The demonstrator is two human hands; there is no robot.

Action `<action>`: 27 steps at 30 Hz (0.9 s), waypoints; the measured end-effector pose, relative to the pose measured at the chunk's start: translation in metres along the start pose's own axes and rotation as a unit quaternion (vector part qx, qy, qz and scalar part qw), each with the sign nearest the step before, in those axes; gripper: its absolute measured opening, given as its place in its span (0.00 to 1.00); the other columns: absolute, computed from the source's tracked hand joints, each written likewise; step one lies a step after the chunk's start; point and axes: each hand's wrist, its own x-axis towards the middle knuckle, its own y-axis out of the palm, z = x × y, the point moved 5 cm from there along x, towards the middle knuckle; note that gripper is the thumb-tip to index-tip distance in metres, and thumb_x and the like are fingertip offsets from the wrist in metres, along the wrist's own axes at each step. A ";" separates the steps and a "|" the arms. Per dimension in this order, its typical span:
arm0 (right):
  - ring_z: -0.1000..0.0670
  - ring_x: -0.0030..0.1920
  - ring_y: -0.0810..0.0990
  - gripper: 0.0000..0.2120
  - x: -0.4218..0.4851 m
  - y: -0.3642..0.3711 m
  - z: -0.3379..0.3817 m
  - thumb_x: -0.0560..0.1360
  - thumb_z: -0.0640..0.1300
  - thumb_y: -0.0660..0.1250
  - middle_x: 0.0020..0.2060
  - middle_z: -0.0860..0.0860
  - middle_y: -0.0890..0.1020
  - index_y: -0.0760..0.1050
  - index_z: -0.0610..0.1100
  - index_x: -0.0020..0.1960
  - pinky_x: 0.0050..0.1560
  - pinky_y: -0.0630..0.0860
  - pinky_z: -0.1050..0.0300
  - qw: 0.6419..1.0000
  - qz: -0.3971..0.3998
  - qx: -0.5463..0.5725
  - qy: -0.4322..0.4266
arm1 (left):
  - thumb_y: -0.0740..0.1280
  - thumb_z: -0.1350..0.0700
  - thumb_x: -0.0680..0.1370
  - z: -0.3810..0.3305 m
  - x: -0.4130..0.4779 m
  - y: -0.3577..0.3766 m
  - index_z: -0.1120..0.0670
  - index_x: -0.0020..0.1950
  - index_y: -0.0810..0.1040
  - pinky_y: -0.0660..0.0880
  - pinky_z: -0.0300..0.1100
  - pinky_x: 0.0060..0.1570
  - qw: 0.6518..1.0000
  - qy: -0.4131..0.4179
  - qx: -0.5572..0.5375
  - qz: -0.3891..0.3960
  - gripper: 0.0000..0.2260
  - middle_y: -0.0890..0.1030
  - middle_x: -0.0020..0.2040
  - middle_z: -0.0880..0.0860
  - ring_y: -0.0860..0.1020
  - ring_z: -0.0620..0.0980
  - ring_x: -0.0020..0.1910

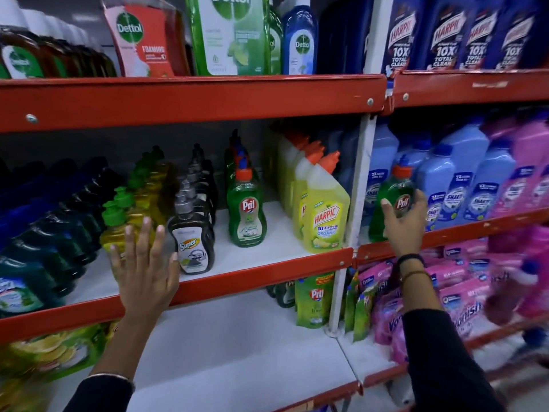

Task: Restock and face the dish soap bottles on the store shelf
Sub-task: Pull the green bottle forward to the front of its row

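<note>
Shelving: red-edged store shelf (190, 98) with white boards is filling the view; a white upright post (355, 203) is dividing two bays.
Middle shelf, left bay: rows of dish soap are running back — yellow bottles (139, 209), dark Super bottles (191, 233), green Pril row (246, 203), yellow Harpic bottles (323, 215) at 3 o'clock of it.
Right bay: blue bottles (463, 179) and pink ones are standing in rows.
Right hand (405, 218): fingers are wrapping a green Pril bottle (393, 197), upright, at the right bay's front edge.
Left hand (144, 263): fingers are spreading apart, holding nothing, before the yellow bottles.
</note>
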 end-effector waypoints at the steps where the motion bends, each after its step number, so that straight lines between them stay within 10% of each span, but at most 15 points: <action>1: 0.39 0.70 0.65 0.39 0.001 0.000 -0.001 0.69 0.58 0.66 0.72 0.40 0.65 0.55 0.42 0.72 0.70 0.63 0.37 1.000 0.000 -0.007 0.004 | 0.55 0.50 0.83 0.000 0.000 0.000 0.54 0.80 0.54 0.47 0.59 0.75 1.000 0.001 0.000 -0.002 0.26 0.52 0.81 0.53 0.50 0.56 0.80; 8: 0.34 0.71 0.58 0.42 0.016 0.001 0.003 0.67 0.55 0.74 0.70 0.37 0.61 0.57 0.42 0.72 0.71 0.56 0.31 0.995 0.026 -0.100 0.016 | 0.55 0.51 0.83 -0.003 0.000 -0.002 0.55 0.80 0.55 0.46 0.57 0.76 1.000 0.004 0.008 -0.017 0.26 0.54 0.81 0.55 0.51 0.56 0.80; 18: 0.45 0.56 0.72 0.37 0.024 0.002 0.018 0.63 0.47 0.78 0.60 0.42 0.72 0.61 0.38 0.64 0.56 0.72 0.51 0.995 0.090 -0.041 -0.001 | 0.55 0.51 0.83 -0.001 0.001 -0.002 0.55 0.80 0.54 0.45 0.56 0.77 1.000 0.005 0.003 -0.019 0.26 0.53 0.81 0.54 0.51 0.56 0.80; 27: 0.39 0.57 0.75 0.28 0.004 -0.008 0.041 0.65 0.50 0.76 0.57 0.39 0.75 0.72 0.38 0.59 0.52 0.72 0.47 0.989 -0.004 -0.129 -0.069 | 0.53 0.49 0.83 -0.001 0.002 -0.001 0.54 0.80 0.54 0.45 0.57 0.77 1.000 -0.017 -0.009 0.003 0.26 0.53 0.81 0.54 0.50 0.55 0.80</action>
